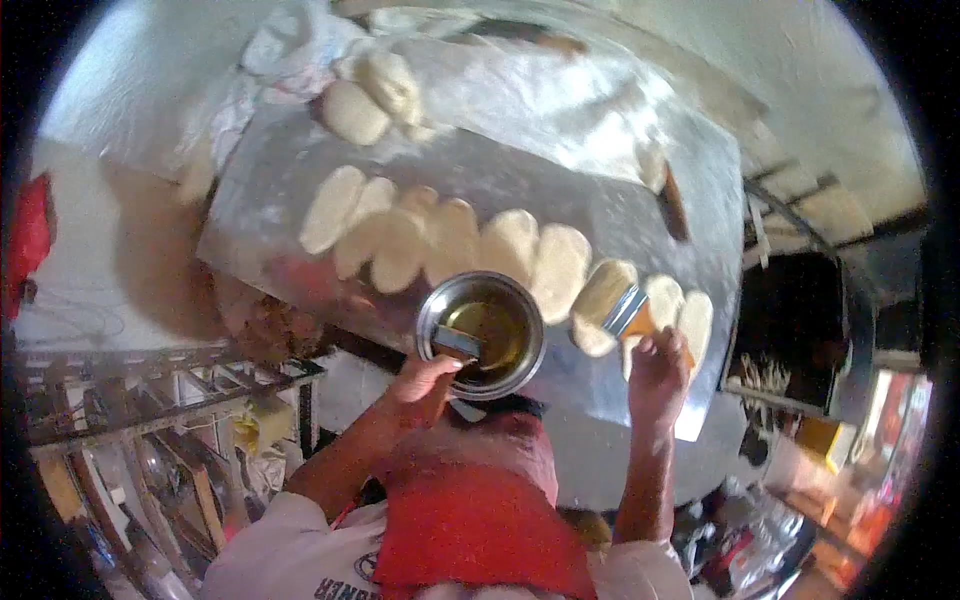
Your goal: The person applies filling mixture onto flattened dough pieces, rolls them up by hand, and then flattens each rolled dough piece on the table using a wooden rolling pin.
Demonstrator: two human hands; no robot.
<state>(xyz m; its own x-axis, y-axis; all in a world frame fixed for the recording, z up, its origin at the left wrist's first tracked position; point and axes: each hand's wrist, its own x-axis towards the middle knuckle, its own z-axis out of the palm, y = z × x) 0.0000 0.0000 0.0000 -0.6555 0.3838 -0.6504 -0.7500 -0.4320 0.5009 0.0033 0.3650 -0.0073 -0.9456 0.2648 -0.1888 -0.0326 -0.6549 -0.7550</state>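
My left hand (pixel 425 380) is closed on the rim of a round metal bowl (pixel 537 340) that holds yellowish, oil-like liquid (pixel 498 325). A second flat brush (pixel 457 343) rests in that bowl, its handle running under my left thumb. My right hand (pixel 660 365) is wrapped round the wooden handle of a wide flat brush (pixel 626 310) with a shiny metal band. Its bristle end is over an oval dough piece (pixel 595 338); I cannot tell bristles from dough exactly there. Several flat oval dough pieces (pixel 560 270) lie in a row, some overlapping.
The dough lies on a metal table (pixel 270 185). At its back are a white floury cloth (pixel 510 90), more rounded dough (pixel 355 113) and a wooden-handled tool (pixel 675 205). A metal rack (pixel 170 400) stands at left, a dark oven-like opening (pixel 785 320) at right.
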